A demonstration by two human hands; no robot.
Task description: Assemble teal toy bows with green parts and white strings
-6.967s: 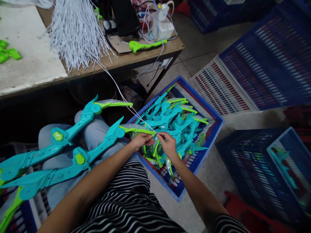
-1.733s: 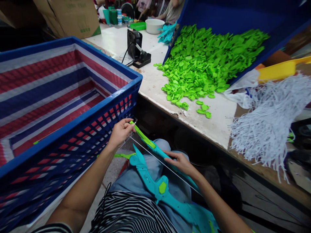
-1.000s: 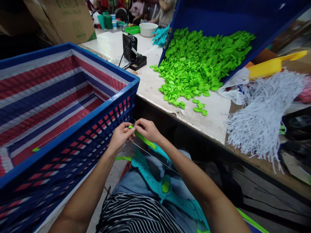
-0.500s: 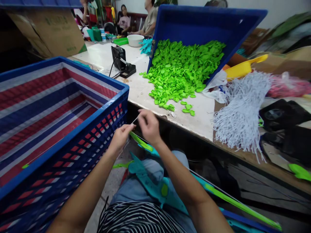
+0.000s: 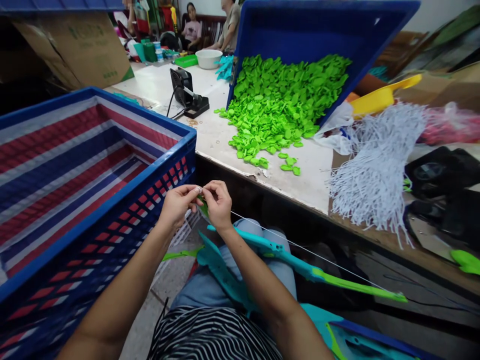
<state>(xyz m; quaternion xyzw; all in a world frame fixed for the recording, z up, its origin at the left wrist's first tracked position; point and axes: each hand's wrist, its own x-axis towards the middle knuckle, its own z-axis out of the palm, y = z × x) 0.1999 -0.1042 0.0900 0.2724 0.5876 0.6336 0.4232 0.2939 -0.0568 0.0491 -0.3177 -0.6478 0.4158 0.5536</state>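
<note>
My left hand (image 5: 177,207) pinches the end of a white string (image 5: 300,246) with thumb and fingertips, just above the basket's corner. Touching it, my right hand (image 5: 218,204) pinches the same string, close to a green tip that the fingers partly cover. From there the string runs taut to the far green end of what looks like a teal and green toy bow (image 5: 258,241). The bow lies across my lap, its near part under my right forearm. More teal and green pieces (image 5: 348,335) lie at my right side.
A blue basket (image 5: 157,170) with striped lining stands at left. On the table (image 5: 311,185), green plastic pieces (image 5: 285,105) spill from a tipped blue bin (image 5: 307,30). Right of them lie a bundle of white strings (image 5: 371,180) and a yellow scoop (image 5: 378,102). People sit beyond.
My hands have come together; before, they were apart with a short stretch of string between them. The toy bow has shifted on my lap, and its string now shows plainly as a straight line.
</note>
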